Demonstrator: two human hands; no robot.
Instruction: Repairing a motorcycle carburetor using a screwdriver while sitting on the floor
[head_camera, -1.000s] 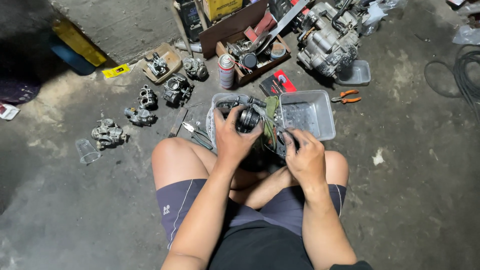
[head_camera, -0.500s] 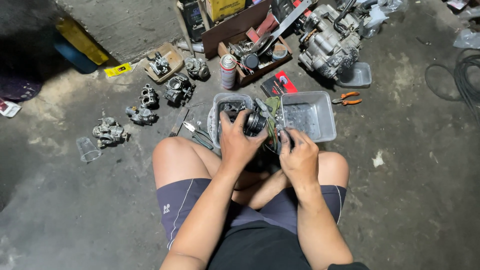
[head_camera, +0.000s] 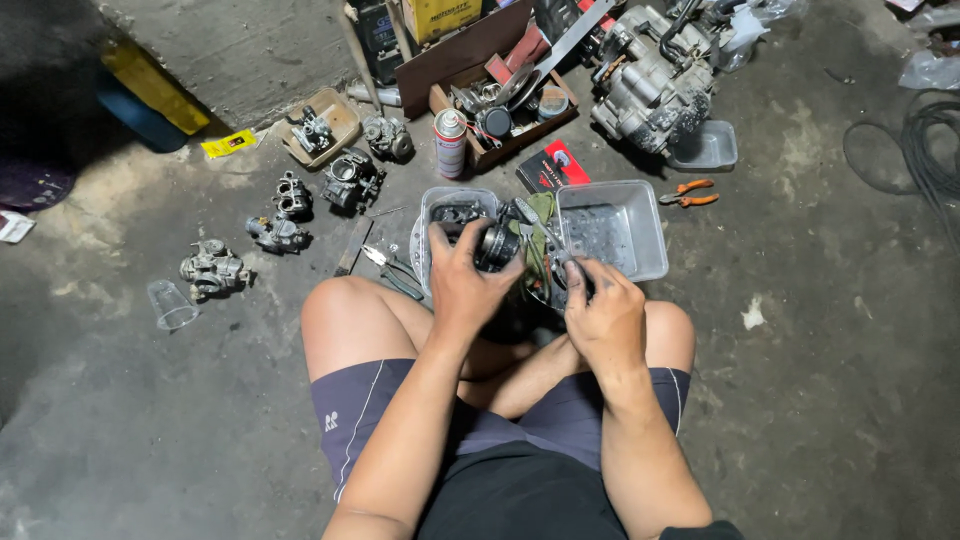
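A grey concrete floor (head_camera: 820, 400) is lying under everything. At twelve o'clock from the knees, the left hand (head_camera: 470, 285) is closing tight around a dark carburetor (head_camera: 495, 245), holding it steady. The right hand (head_camera: 600, 310) is pinching something small; I cannot tell what.

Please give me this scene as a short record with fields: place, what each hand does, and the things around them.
Place: person sitting cross-legged on a concrete floor
Left hand: grips a dark carburetor
Right hand: works on the right side of the same part; what its fingers hold is hidden
In front: clear plastic tray
Left of the knees: loose carburetors
Farther off: spray can, orange-handled pliers, engine
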